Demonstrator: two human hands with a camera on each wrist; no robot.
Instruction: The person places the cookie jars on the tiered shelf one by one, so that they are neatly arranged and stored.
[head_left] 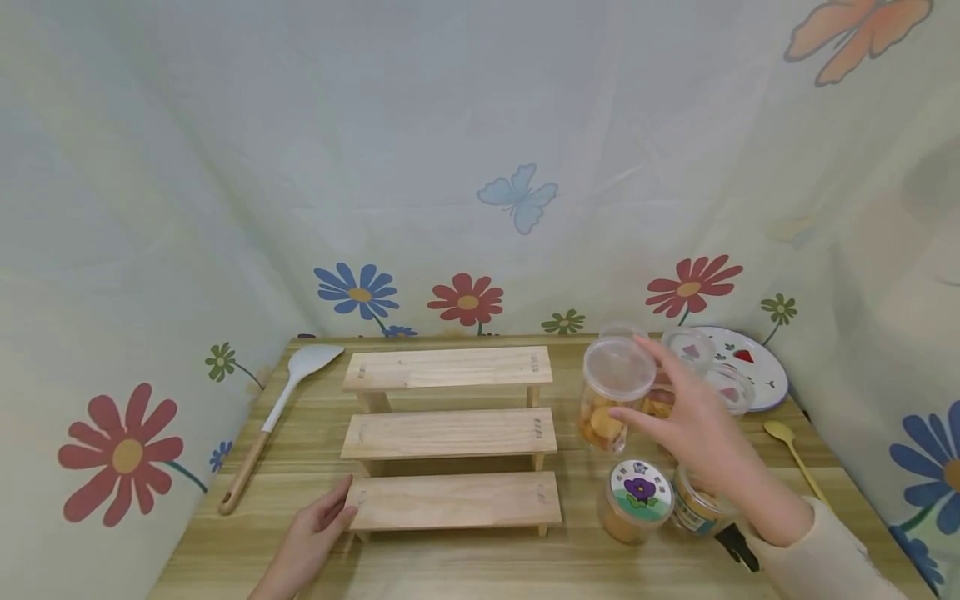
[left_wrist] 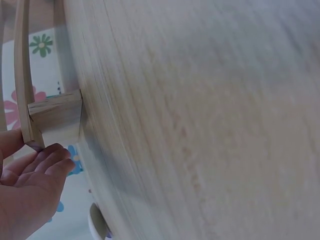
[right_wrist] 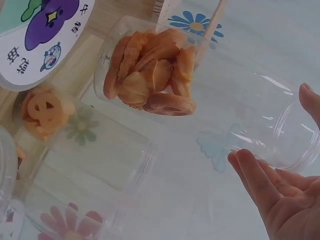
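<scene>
My right hand (head_left: 701, 429) grips a tall clear plastic jar (head_left: 618, 372) near its lidded top, with the thumb on one side and the fingers on the other. Orange-brown crisp snack pieces (right_wrist: 150, 70) fill the bottom of this jar. At the lower left, my left hand (head_left: 309, 533) pinches the left end of the lowest board of a three-step wooden display rack (head_left: 453, 500). The left wrist view shows the thumb on one face of that board and the fingers beneath. No items stand on the rack's steps.
Below the held jar are a small tub with a purple-flower lid (head_left: 641, 492) and a labelled jar (head_left: 697, 504). Clear lids (head_left: 729, 387) lie by a white plate (head_left: 772, 375) at back right. A yellow spoon (head_left: 795, 454) lies right, a white-headed spatula (head_left: 277, 404) left.
</scene>
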